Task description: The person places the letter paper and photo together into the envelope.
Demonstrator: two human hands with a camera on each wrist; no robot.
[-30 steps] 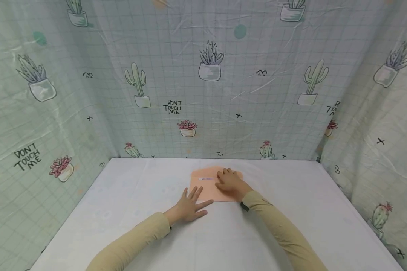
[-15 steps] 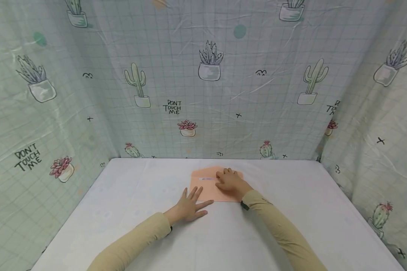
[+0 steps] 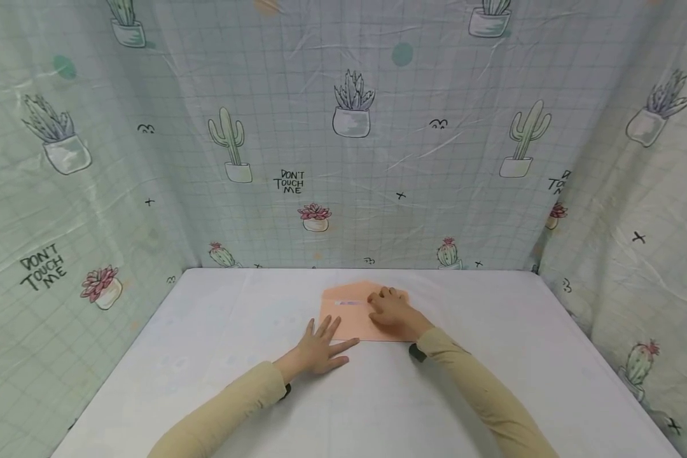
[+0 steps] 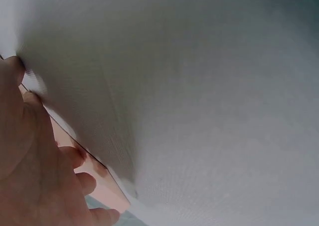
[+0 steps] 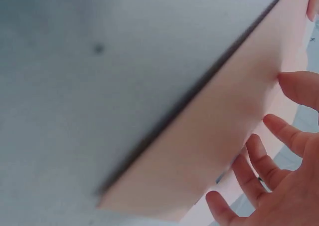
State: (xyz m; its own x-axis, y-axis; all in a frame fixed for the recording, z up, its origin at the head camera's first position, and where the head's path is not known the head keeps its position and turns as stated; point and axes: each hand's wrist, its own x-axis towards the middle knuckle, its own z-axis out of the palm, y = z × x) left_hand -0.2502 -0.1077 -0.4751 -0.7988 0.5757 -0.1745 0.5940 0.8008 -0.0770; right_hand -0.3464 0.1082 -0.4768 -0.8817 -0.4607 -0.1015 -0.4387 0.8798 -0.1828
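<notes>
A peach envelope (image 3: 352,327) lies at the back middle of the white table, its pointed flap (image 3: 363,285) unfolded away from me. A narrow pale strip with purplish marks (image 3: 349,303) shows along its opening; what it is I cannot tell. My left hand (image 3: 316,351) rests with fingers spread on the envelope's near left part and the table beside it. The right hand (image 3: 392,313) is over the envelope's right half, fingers bent loosely. In the right wrist view, the thumb touches the envelope (image 5: 199,136) and other fingertips (image 5: 254,141) are at its opening edge.
The white table (image 3: 235,413) reaches toward me and to both sides. A cactus-patterned curtain (image 3: 352,159) hangs behind it and along the left and right. A dark band (image 3: 417,352) shows under my right wrist.
My right hand and forearm have shifted slightly to the right over the envelope. The left hand and the envelope stay in place; the head view has shifted a little.
</notes>
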